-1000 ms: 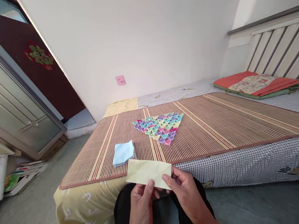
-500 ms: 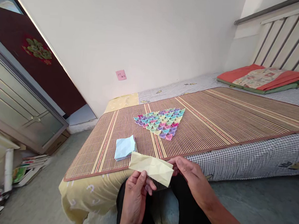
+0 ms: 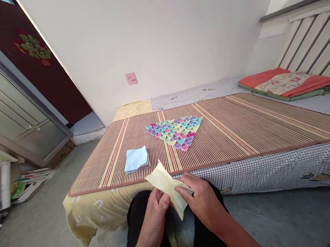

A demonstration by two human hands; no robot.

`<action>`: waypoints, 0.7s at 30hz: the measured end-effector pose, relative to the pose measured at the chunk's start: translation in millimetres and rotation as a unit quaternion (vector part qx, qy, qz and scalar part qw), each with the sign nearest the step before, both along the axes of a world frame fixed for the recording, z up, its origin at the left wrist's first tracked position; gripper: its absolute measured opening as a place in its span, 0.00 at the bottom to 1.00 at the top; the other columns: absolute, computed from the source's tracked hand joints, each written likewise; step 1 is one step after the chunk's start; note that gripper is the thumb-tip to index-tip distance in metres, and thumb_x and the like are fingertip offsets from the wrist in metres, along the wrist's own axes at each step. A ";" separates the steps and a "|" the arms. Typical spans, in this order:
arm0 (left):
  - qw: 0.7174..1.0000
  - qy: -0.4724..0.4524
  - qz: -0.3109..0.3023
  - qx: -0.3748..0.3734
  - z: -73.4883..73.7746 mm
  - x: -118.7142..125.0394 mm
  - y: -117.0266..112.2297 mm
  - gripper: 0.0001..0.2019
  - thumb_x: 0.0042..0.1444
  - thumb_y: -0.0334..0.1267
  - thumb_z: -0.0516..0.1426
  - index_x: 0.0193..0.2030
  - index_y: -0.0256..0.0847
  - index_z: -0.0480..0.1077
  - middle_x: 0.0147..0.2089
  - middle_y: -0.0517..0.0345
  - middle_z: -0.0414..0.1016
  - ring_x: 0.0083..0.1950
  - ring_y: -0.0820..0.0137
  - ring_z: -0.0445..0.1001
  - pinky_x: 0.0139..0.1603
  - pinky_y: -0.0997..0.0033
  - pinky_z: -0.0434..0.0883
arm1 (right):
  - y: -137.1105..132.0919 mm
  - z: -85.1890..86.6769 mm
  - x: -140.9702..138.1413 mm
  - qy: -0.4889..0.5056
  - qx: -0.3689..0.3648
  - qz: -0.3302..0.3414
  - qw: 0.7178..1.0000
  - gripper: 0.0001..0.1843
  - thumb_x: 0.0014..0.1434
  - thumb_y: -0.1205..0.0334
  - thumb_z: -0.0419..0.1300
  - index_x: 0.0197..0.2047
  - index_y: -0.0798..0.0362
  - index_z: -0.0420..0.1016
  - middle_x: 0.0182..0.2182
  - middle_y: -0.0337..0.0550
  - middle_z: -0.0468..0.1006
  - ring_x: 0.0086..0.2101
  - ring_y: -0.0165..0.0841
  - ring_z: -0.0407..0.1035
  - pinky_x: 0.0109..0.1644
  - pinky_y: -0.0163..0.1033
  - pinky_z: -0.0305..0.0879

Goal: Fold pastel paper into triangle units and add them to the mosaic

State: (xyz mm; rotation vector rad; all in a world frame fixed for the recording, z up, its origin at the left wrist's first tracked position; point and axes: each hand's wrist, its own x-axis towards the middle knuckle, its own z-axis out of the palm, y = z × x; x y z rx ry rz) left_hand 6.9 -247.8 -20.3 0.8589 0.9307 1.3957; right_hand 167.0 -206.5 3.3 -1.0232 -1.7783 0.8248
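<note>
A creased pale yellow sheet of paper (image 3: 165, 182) is held above my lap, near the bed's front edge. My left hand (image 3: 157, 209) pinches its lower left side, thumb on top and fingers beneath. At its right end, my right hand (image 3: 198, 193) grips the paper between thumb and fingers, and the sheet bends inward there. A stack of square papers (image 3: 136, 160), light blue on top, lies on the mat just beyond. Farther back sit rows of small folded paper pieces (image 3: 178, 131) in several colours, laid out in a roughly triangular block.
A striped bamboo mat (image 3: 223, 131) covers much of the bed, over a checked sheet (image 3: 264, 164) and a yellow cloth (image 3: 99, 213). Folded orange bedding (image 3: 292, 84) lies at the far right. A pink note (image 3: 131, 78) is on the wall. Papers (image 3: 27, 185) lie on the floor at left.
My right hand has moved left and onto the paper's right end. The yellow paper has gone from a flat folded strip to a bent, partly spread shape.
</note>
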 end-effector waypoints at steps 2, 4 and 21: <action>0.999 -0.013 0.015 -0.033 0.2 2.5 -0.9 0.25 0.55 0.50 0.71 0.54 0.38 0.79 0.52 0.43 0.83 0.55 0.52 0.79 0.52 0.61 0.75 | 0.8 -4.8 -0.3 0.000 0.017 -0.016 1.000 0.11 0.64 0.62 0.60 0.28 0.49 0.73 0.31 0.42 0.76 0.32 0.36 0.70 0.38 0.40 0.65; 0.996 -0.038 0.035 -0.069 1.9 2.4 -0.4 0.24 0.55 0.48 0.71 0.54 0.37 0.80 0.50 0.42 0.84 0.55 0.50 0.80 0.54 0.57 0.76 | 2.1 -7.6 3.6 0.025 -0.008 -0.018 0.999 0.11 0.65 0.59 0.61 0.30 0.49 0.75 0.31 0.43 0.77 0.32 0.38 0.71 0.38 0.40 0.66; 0.996 0.027 0.044 -0.066 6.2 -31.8 14.7 0.19 0.51 0.48 0.73 0.41 0.35 0.84 0.35 0.50 0.84 0.38 0.61 0.80 0.42 0.66 0.75 | 19.3 -10.0 29.9 0.176 -0.174 0.043 0.968 0.20 0.61 0.46 0.67 0.27 0.52 0.73 0.25 0.36 0.69 0.28 0.31 0.63 0.32 0.36 0.61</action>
